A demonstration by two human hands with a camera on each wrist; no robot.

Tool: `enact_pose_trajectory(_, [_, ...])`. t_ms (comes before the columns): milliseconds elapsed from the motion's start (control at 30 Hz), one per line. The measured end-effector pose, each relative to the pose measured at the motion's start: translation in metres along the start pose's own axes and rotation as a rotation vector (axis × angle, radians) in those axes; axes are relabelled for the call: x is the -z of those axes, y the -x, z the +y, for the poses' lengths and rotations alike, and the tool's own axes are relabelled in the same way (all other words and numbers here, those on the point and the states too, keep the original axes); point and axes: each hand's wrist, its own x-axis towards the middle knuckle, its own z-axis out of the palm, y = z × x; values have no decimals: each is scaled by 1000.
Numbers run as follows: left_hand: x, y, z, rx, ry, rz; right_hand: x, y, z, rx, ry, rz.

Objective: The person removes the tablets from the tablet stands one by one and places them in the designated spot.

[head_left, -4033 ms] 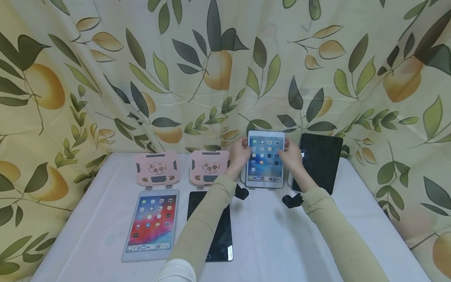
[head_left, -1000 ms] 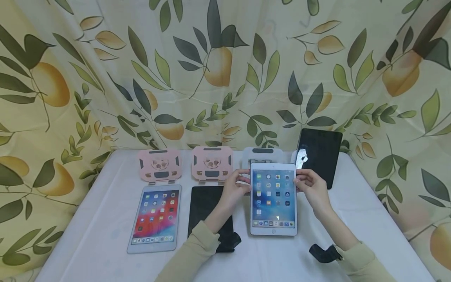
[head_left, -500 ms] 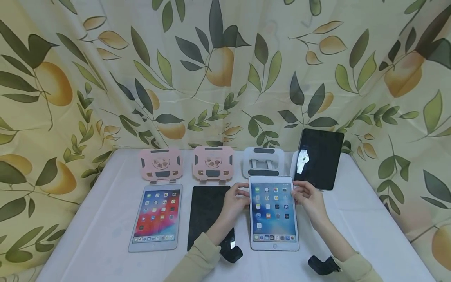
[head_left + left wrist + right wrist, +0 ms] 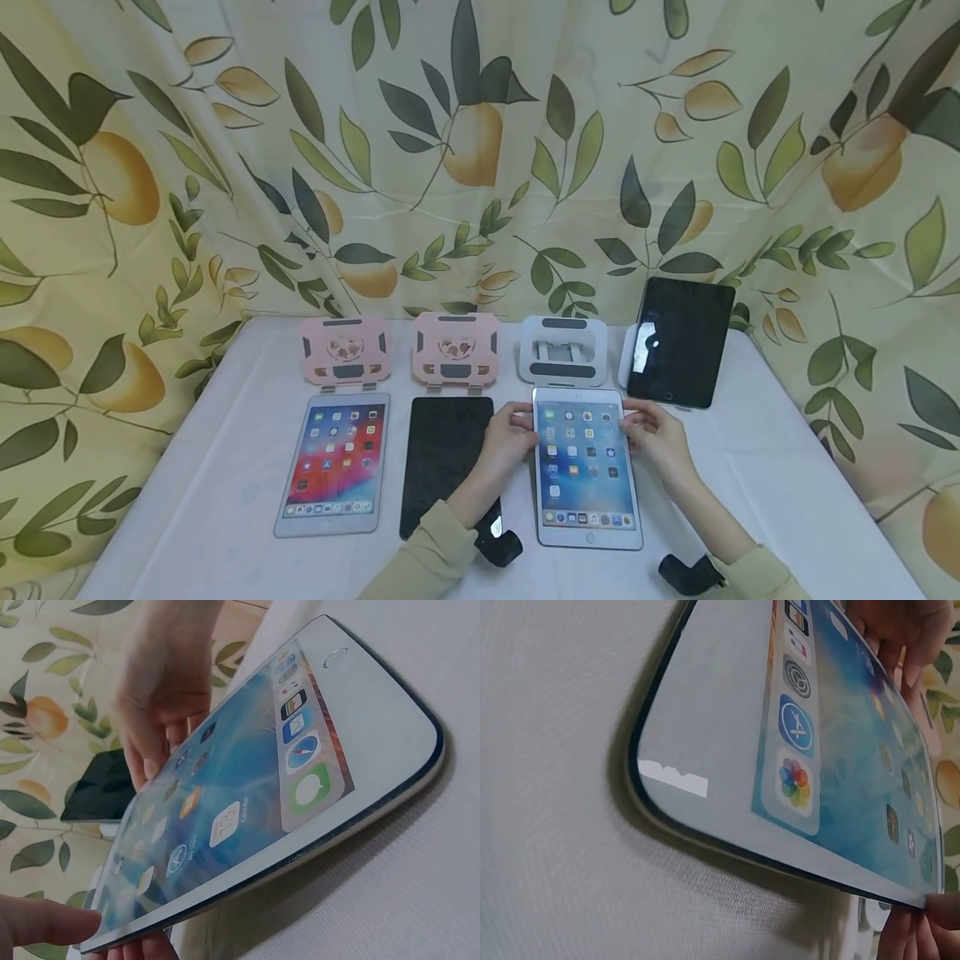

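In the head view, the left hand (image 4: 506,440) pinches one long edge of a white-bordered tablet (image 4: 588,468) near its far corner; the right hand (image 4: 663,437) pinches the opposite edge, so the tablet lies between both sets of fingers. In the earliest frame it covered the pale stand (image 4: 557,372); now it is lower, and that stand shows just beyond the fingertips. Leftward beyond the fingers are two pink stands (image 4: 345,358); counting the held one, there are two white-bordered tablets and two black tablets (image 4: 682,342). In the left wrist view, the left thumb (image 4: 56,921) presses the screen side, fingers beneath. In the right wrist view, the right thumb (image 4: 943,911) tops the edge, fingers below.
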Motion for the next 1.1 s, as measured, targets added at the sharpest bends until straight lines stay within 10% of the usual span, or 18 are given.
enact_pose_trajectory(1100, [-12,24,6,30,-65,-144,-4,4,9,-59,60,-129])
